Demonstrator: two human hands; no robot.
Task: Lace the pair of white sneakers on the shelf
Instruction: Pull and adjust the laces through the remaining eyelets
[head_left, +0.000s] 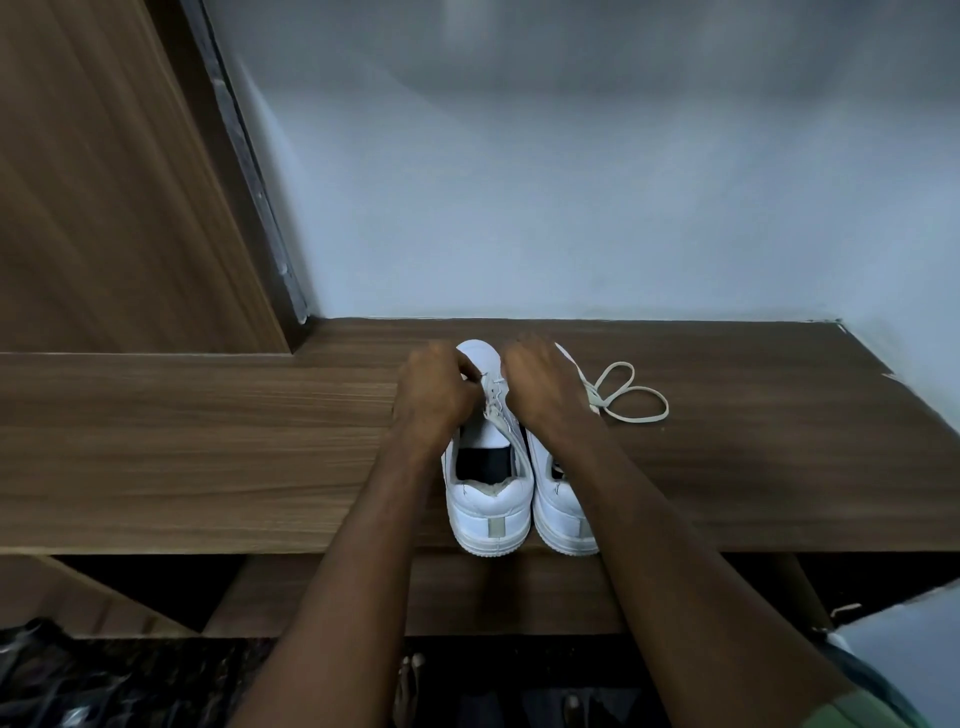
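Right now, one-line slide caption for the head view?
Both hands, left hand and right hand, work a lace on the left sneaker; spare lace lies on shelf.

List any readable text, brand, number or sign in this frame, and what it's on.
None readable.
Left sneaker: grey heel tab, blank.
Right sneaker: no print visible.
Loose lace and shelf: no markings.

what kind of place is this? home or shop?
Probably a home, by a shoe storage unit: a wood-grain shelf against a plain painted wall, a wooden door or panel on the left, and what looks like footwear lower down.
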